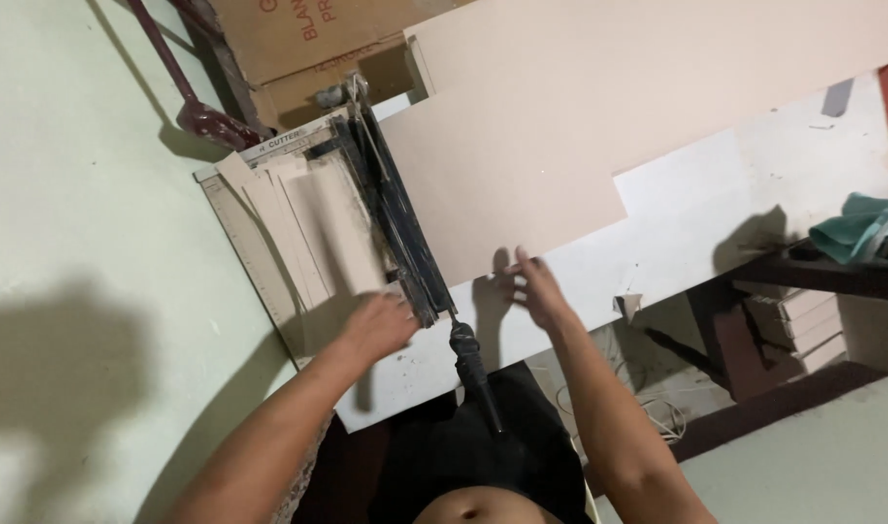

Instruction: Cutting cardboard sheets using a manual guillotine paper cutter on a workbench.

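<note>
Feeding beige card sheet (522, 184) into paper cutter (386, 223).
Left hand (378, 325) curled on cut strips (308, 228); right hand (533, 289) spread flat at sheet's edge.

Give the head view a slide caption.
Left hand on cut strips beside cutter blade; right hand touches beige board.

Dim, soft, long wall shadows

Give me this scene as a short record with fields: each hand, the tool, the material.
left hand: left hand rests on the cut beige card strips
right hand: right hand, fingers spread, on the near edge of the large beige cardboard sheet
tool: black-bladed lever paper cutter, arm lowered, black handle pointing toward the person
surface: white worktable
</note>
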